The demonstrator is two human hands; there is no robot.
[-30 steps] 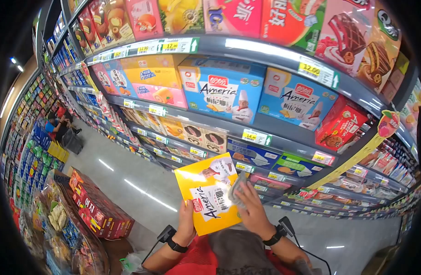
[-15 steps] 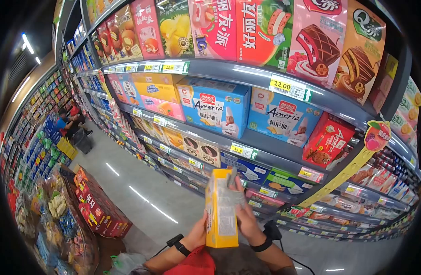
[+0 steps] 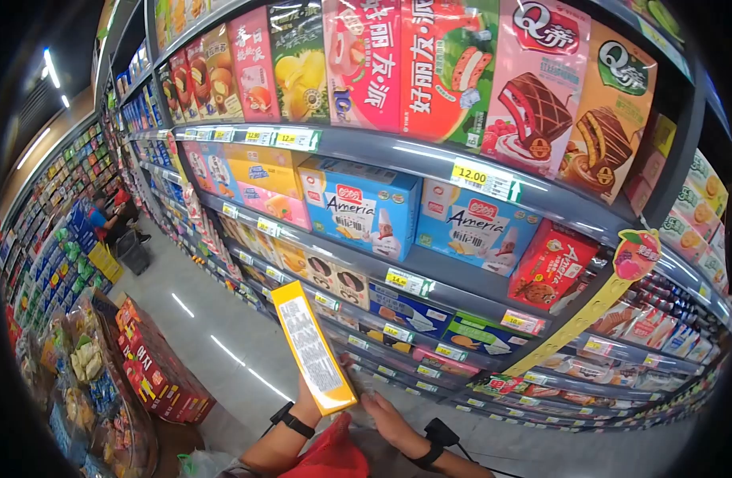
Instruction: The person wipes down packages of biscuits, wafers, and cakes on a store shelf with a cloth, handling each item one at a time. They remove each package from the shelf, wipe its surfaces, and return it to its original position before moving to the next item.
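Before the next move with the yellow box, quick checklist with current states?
1. Yellow box supported by left hand: ok, held near its lower end.
2. Right hand gripping the box: cannot tell; it is close to the lower end, contact unclear.
3. Box upright: not ok, tilted, narrow printed side to camera.
4. Small print legible: cannot tell, too small.
5. Left blue Ameria box standing on its shelf: ok.
6. Other person away from the hands: ok, farther down the aisle.

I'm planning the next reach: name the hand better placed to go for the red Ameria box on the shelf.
Probably the right hand: it looks nearer the red Ameria box, while the left hand appears to hold the yellow box from behind.
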